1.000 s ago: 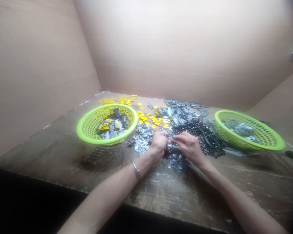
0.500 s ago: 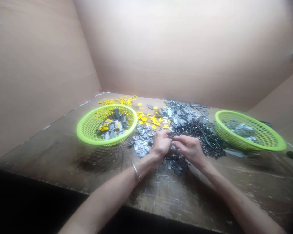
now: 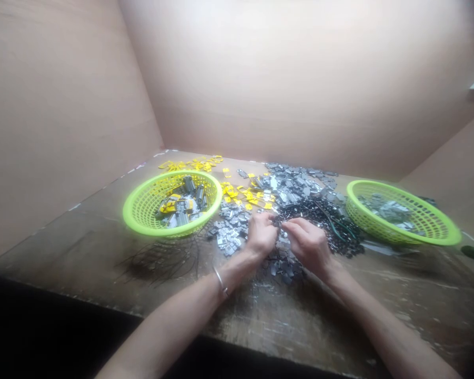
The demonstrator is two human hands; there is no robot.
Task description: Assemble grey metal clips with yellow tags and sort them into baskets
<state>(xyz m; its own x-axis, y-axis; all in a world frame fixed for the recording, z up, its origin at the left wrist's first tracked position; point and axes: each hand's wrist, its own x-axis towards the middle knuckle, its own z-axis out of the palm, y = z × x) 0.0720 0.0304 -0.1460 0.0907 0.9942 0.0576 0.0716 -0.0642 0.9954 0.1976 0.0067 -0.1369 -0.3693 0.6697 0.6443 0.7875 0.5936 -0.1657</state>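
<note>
Over the middle of the wooden table, my left hand (image 3: 262,232) is closed, its fingers pinched on a small dark piece that is too blurred to name. My right hand (image 3: 307,241) is closed too, thumb and fingertips pressed together close by the left fingertips; what they hold is hidden. Just beyond the hands lies a heap of small black parts (image 3: 316,213). Flat grey metal-looking pieces (image 3: 229,231) lie left of my left hand, and more dark grey pieces (image 3: 285,268) lie below, between my wrists.
A green basket (image 3: 132,213) at left holds grey and yellow parts; another green basket (image 3: 450,229) at right holds grey pieces. Yellow pieces (image 3: 231,192) and a pile of grey plates (image 3: 296,181) lie toward the back wall. Thin dark wires (image 3: 158,260) lie at front left.
My right hand has shifted slightly right and its fingertips have drawn a little away from my left hand's. The left hand has stayed nearly in place, still pinched.
</note>
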